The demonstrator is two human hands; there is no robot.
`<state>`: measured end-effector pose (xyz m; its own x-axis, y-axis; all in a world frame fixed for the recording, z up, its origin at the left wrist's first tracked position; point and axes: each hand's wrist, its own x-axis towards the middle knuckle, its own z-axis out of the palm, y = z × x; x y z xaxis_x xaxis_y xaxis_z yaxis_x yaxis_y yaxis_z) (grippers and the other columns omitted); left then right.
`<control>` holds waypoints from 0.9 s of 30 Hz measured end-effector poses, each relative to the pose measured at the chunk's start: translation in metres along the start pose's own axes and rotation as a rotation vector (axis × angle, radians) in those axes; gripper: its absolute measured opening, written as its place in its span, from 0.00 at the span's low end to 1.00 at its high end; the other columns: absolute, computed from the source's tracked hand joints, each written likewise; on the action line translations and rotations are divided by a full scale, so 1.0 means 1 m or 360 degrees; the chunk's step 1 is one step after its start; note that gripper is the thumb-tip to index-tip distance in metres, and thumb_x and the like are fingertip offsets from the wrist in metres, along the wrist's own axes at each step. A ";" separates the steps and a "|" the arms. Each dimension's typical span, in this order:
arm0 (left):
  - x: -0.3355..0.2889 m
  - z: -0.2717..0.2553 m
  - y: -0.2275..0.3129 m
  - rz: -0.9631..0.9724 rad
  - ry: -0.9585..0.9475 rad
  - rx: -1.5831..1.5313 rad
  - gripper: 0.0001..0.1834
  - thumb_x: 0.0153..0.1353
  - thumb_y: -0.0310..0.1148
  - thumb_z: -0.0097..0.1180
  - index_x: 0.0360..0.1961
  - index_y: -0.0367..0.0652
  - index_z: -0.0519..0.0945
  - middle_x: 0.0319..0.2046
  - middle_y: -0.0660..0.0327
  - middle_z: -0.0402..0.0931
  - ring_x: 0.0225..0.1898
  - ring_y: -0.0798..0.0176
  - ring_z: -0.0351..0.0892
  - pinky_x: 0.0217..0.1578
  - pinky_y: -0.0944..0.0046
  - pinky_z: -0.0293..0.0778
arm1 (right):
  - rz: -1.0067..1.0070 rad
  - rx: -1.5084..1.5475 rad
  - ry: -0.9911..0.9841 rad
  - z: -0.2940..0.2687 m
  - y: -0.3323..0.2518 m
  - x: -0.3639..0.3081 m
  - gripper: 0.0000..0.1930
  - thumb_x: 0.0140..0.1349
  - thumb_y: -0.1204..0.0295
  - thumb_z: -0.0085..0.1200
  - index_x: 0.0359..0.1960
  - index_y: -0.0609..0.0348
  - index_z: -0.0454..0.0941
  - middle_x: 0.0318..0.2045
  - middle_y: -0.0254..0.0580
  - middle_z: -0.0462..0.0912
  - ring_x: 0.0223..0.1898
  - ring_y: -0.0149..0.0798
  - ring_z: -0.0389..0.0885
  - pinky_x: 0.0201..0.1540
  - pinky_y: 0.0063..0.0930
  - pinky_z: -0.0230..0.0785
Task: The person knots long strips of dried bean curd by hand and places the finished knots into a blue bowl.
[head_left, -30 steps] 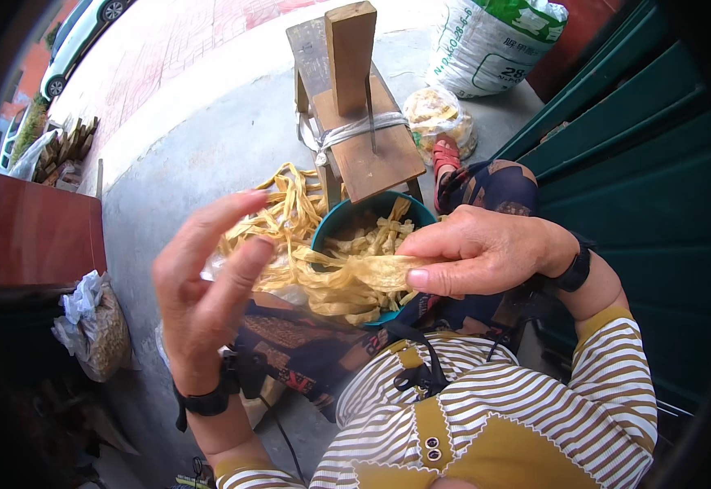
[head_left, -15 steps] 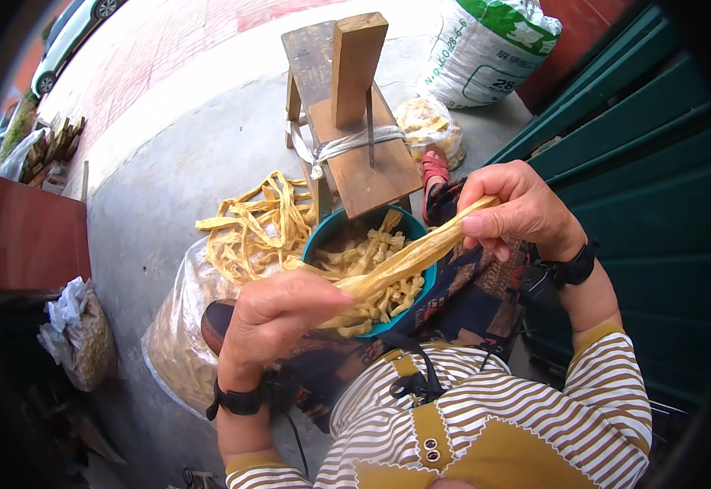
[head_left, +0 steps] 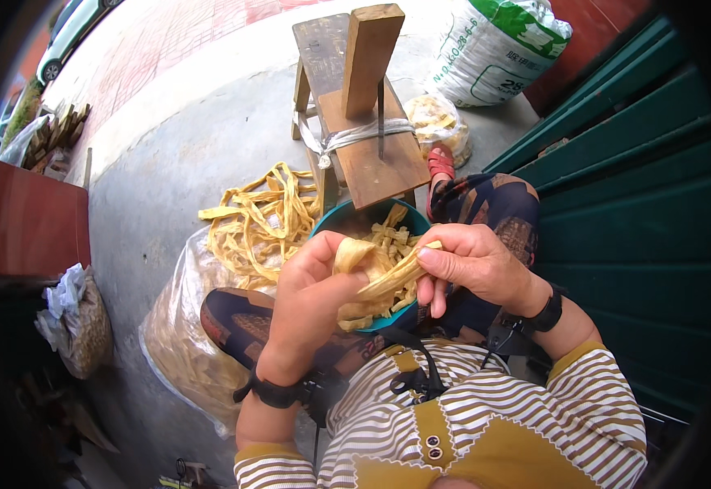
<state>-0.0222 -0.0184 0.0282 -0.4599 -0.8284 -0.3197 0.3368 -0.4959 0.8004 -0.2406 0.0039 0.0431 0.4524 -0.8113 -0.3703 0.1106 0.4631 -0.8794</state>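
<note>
My left hand (head_left: 308,297) and right hand (head_left: 482,267) both grip a strip (head_left: 390,282) (looped at the left) above the tub (head_left: 336,217); I judge a firm, even pinch best, folds flat

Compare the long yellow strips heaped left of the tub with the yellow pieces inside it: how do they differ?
The long strips are ribbon-like, while the tub pieces look short and bunched. The long strips lie in a loose tangle outside the teal tub; the tub pieces sit inside it. Both are yellowish.
</note>
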 end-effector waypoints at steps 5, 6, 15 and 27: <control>-0.007 0.008 -0.012 0.0088 -0.0323 -0.0307 0.15 0.52 0.18 0.61 0.42 0.37 0.73 0.39 0.56 0.77 0.42 0.65 0.77 0.44 0.65 0.74 | 0.0149 0.0382 -0.0126 0.008 0.016 0.005 0.10 0.65 0.65 0.52 0.33 0.60 0.75 0.20 0.36 0.78 0.16 0.25 0.74 0.18 0.14 0.64; -0.007 0.009 -0.012 0.0089 -0.0324 -0.0303 0.15 0.52 0.18 0.61 0.42 0.37 0.73 0.39 0.56 0.77 0.42 0.65 0.77 0.44 0.65 0.74 | 0.0145 0.0383 -0.0126 0.009 0.019 0.006 0.10 0.65 0.65 0.52 0.33 0.60 0.75 0.20 0.36 0.78 0.16 0.25 0.74 0.18 0.14 0.64; 0.001 0.012 -0.018 0.0514 0.0218 0.0486 0.12 0.53 0.22 0.63 0.38 0.34 0.75 0.32 0.64 0.78 0.33 0.74 0.76 0.37 0.74 0.73 | -0.0751 -0.0429 0.0445 0.013 0.030 0.013 0.13 0.60 0.69 0.59 0.42 0.63 0.76 0.46 0.39 0.76 0.46 0.31 0.76 0.49 0.22 0.67; 0.006 0.016 -0.024 0.0396 0.0276 0.0110 0.16 0.55 0.20 0.55 0.46 0.36 0.70 0.36 0.60 0.77 0.32 0.73 0.76 0.33 0.75 0.72 | -0.0278 0.0756 0.0125 0.022 0.041 0.020 0.14 0.64 0.74 0.46 0.47 0.73 0.75 0.61 0.43 0.65 0.59 0.33 0.67 0.62 0.27 0.56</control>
<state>-0.0465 -0.0078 0.0155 -0.2215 -0.9572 -0.1864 0.3621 -0.2582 0.8957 -0.2077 0.0139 0.0062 0.3255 -0.9070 -0.2671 0.5772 0.4143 -0.7037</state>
